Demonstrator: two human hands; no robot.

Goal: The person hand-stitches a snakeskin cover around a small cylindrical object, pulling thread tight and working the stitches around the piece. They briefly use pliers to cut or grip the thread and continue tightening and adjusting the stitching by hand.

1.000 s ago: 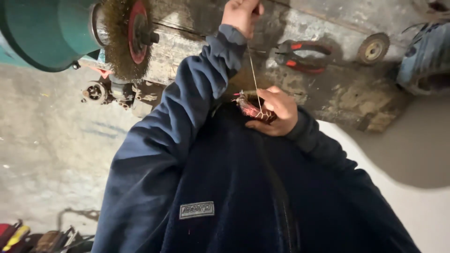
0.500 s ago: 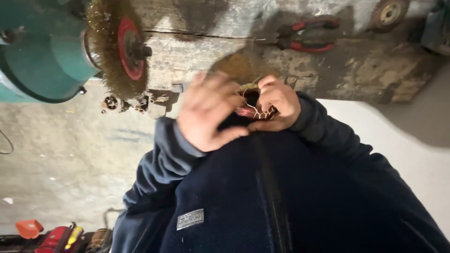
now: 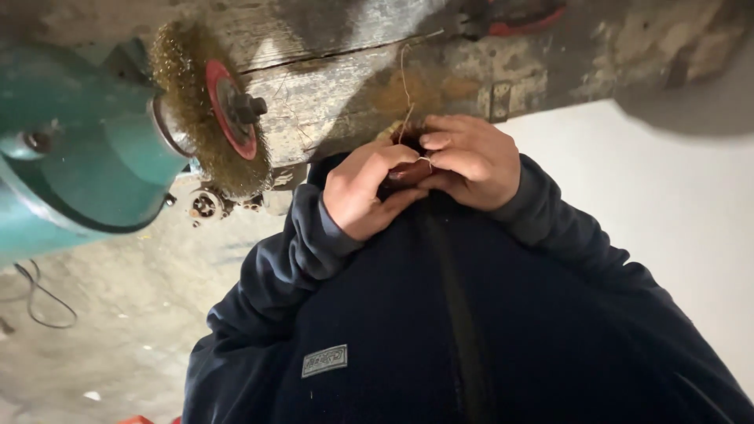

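Both hands meet at the chest, just below the edge of the wooden bench [image 3: 330, 86]. Left hand [image 3: 365, 188] is curled nearly shut, fingers wrapped round the near side of a small dark reddish part [image 3: 408, 169] held between the two hands. Right hand [image 3: 471, 161] is also closed down, fingertips pinching a thin wire [image 3: 404, 86] against that part. A pale loop of it crosses one finger. The loose wire end runs up from the part over the bench face.

Progress, as a judgement: some wire already sits on the part, and a free tail is left over, so the winding or tying looks partway, not finished. The part is mostly hidden by fingers, so how many turns are on it cannot be told.

Surroundings relative to the bench: a green bench grinder [image 3: 71, 157] with a brass wire wheel [image 3: 208, 110] stands at its left end. Red-handled pliers [image 3: 510, 12] lie on top, beyond the hands. Below the bench is a rough concrete floor [image 3: 118, 314] with a loose cable [image 3: 39, 294]. Right of the bench is a pale surface. The person wears a dark blue jacket [image 3: 440, 330].
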